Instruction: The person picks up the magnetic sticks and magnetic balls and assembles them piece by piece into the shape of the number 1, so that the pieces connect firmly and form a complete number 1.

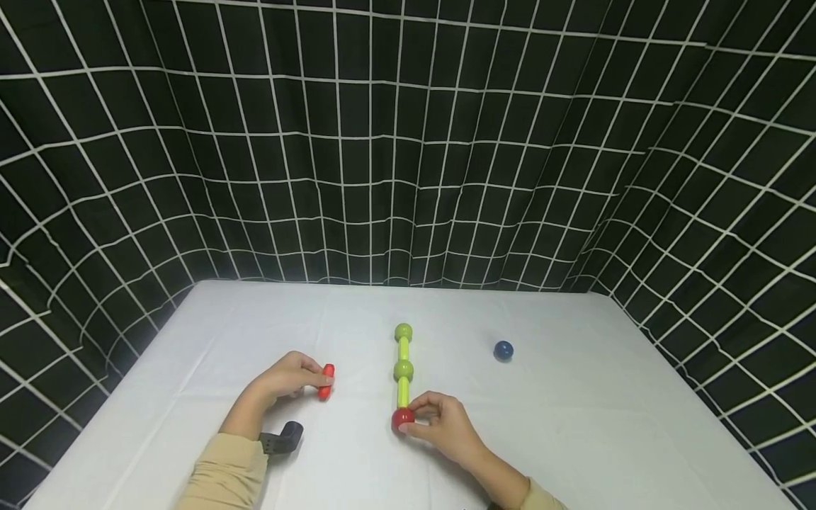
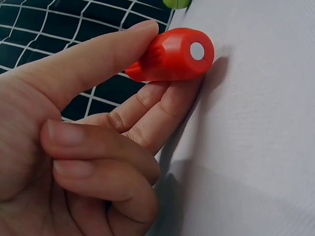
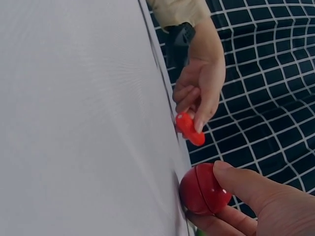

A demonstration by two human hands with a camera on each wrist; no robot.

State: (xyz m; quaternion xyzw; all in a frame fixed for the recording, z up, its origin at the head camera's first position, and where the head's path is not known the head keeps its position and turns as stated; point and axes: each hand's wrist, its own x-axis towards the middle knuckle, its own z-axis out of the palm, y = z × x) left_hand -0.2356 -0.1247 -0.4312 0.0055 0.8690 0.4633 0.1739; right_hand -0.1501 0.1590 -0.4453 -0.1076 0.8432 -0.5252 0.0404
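Observation:
In the head view my left hand [image 1: 293, 375] pinches a short red rod [image 1: 326, 382] between thumb and fingers, near the tablecloth. The left wrist view shows a pale round disc on the end of this red rod [image 2: 179, 54]. My right hand [image 1: 446, 428] holds a dark red ball [image 1: 402, 419] at the near end of a straight chain. Two green balls, the middle one [image 1: 403, 370] and the far one [image 1: 403, 331], are joined by yellow-green rods [image 1: 403, 392]. In the right wrist view, thumb and fingers grip the red ball [image 3: 204, 189].
A dark blue ball [image 1: 503, 350] lies on the white-covered table [image 1: 574, 397], right of the chain. Black curtains with a white grid [image 1: 408, 142] stand behind and along both sides of the table. A dark band with a camera [image 1: 283, 438] sits on the left wrist.

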